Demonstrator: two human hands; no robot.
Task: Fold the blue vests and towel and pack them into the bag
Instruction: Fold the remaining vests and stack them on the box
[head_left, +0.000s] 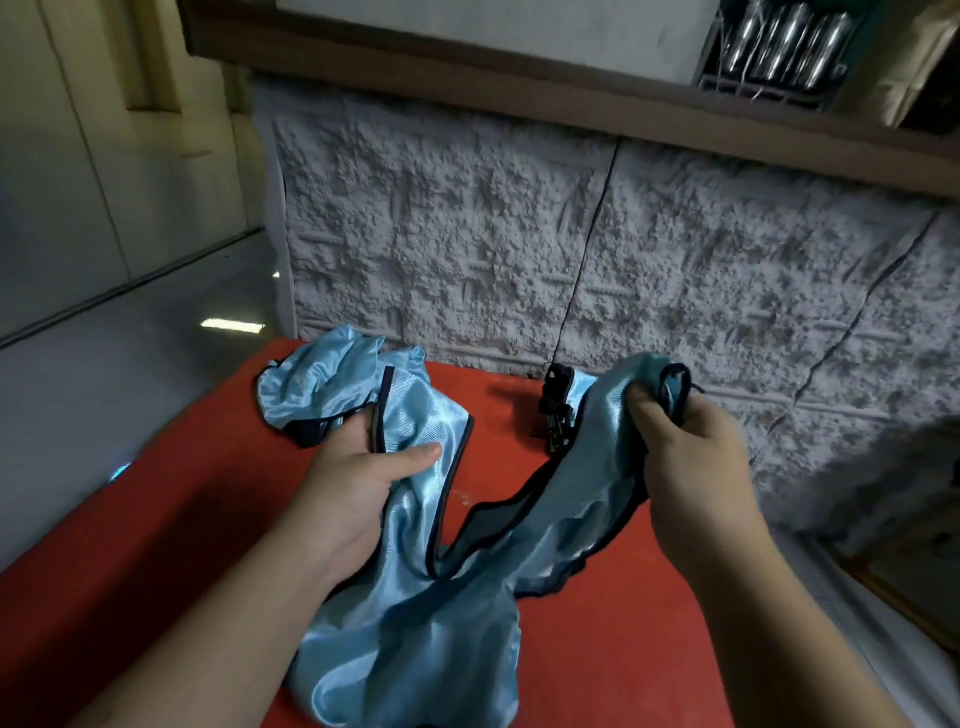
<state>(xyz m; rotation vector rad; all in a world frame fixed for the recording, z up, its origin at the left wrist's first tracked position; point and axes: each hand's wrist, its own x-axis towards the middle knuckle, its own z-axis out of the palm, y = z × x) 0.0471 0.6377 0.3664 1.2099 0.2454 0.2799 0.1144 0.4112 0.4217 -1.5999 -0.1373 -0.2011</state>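
Note:
A shiny light-blue vest (415, 613) with dark trim hangs between my hands over the red surface (171, 519). My left hand (358, 478) grips one shoulder strap, thumb on top of the cloth. My right hand (691, 447) grips the other strap, bunched in its curled fingers and held higher. The vest's body sags and pools near the front edge. A second blue vest (317, 384) lies crumpled at the back left of the red surface. No towel or bag can be made out for certain.
A small dark strapped item (558, 410) with a blue part lies at the back of the red surface against the rough grey stone-pattern wall (519, 234). A shelf with metal cans (789, 47) runs above. Shiny floor lies to the left.

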